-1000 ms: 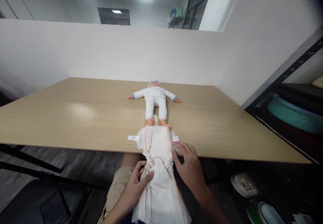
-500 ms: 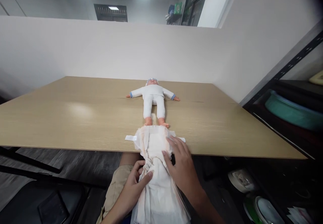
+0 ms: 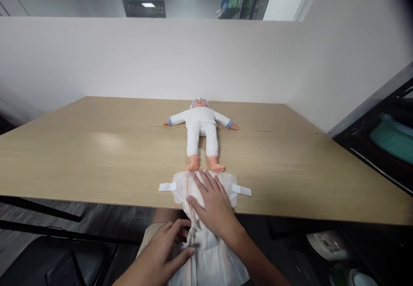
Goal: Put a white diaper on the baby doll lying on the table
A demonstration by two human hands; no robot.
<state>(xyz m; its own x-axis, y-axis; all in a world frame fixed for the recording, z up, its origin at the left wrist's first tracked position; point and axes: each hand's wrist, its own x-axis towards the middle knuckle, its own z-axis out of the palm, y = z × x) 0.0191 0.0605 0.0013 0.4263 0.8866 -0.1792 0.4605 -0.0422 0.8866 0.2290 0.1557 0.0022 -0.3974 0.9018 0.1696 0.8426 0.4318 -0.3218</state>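
Observation:
A white diaper [image 3: 180, 184] with two side tabs lies over the near edge of the wooden table [image 3: 97, 157] and hangs down onto my lap. My right hand [image 3: 213, 202] rests flat on its upper part, fingers spread and pointing away from me. My left hand [image 3: 166, 245] pinches the bunched middle of the diaper below the table edge. A baby doll [image 3: 201, 131] in a white suit lies on its back just beyond the diaper, arms out, its feet nearly touching the diaper's far edge.
A white partition wall [image 3: 129, 58] runs along the table's far side. A black shelf rack [image 3: 380, 131] with a green tub, bowls and plates stands at the right. A dark chair [image 3: 64, 264] sits at the lower left.
My right hand has slid from the diaper's right edge onto its middle, flat on top. The right tab now sticks out further. The left hand has stayed on the bunched part.

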